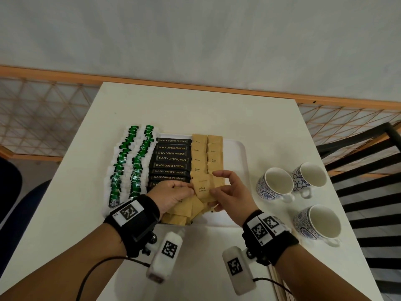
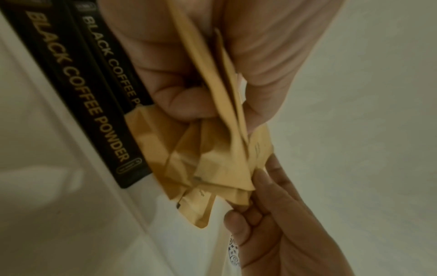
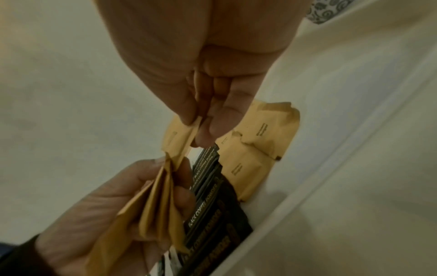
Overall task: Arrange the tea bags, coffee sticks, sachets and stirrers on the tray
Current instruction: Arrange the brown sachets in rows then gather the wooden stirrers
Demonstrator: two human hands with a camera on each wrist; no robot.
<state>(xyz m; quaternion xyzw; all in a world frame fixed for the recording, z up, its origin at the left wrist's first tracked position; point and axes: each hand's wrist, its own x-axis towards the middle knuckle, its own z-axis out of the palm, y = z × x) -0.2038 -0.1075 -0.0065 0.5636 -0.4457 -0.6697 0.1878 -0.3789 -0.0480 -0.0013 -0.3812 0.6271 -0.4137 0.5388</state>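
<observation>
left hand point(image 1: 173, 195) grips sachet stack point(image 3: 153, 201) | right hand point(image 1: 231, 192) pinches top sachet point(image 1: 202, 190) | light, limp, slippery paper; take by corner

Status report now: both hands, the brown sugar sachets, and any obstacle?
Left hand grips a sachet bundle. Right hand pinches one brown sugar sachet from it, above the tray. No obstacle seen; cups stand apart.
</observation>
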